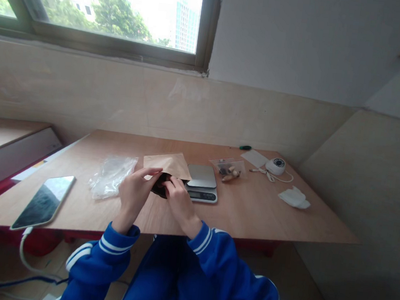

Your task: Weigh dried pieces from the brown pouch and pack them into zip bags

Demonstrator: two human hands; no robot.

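Note:
A brown kraft paper bag (167, 162) is held up over the table, its dark mouth turned toward me. My left hand (136, 187) pinches the bag's left edge near the opening. At the right side of the mouth my right hand (180, 198) is closed, some of its fingertips at or just inside the opening. What lies within the bag is too dark to make out. Just behind and right of my hands sits a digital scale (202, 177) with a silver plate, partly covered by the bag. Crumpled clear plastic (112, 176) lies left of my left hand.
A phone (44, 202) with a plugged-in cable lies at the table's left (81, 208). To the right are a zip bag of small brownish pieces (232, 170), a white dome-shaped device (275, 166) with a cord, white paper (254, 157) and a crumpled tissue (294, 198).

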